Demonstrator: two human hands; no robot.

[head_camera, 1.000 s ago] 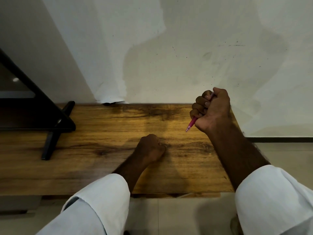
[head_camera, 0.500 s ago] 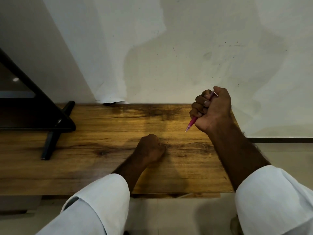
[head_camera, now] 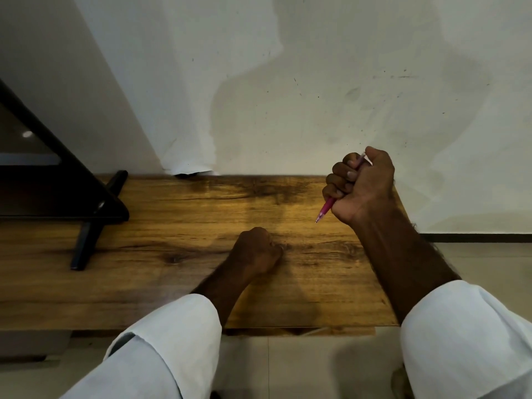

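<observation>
Right hand (head_camera: 363, 188) raised above the far right part of the wooden table (head_camera: 178, 226), fingers curled round a pink pen (head_camera: 326, 208), tip pointing down-left, apart from the surface. Left hand (head_camera: 257, 251) fisted, resting mid-table; apparently holding nothing, though its palm is hidden.

A slim pink pen (head_camera: 327, 208) sits clenched in the fist of the right hand (head_camera: 363, 189), slanted, its tip jutting out below the little finger towards the counter (head_camera: 201, 226), its top end peeking out beside the thumb
</observation>
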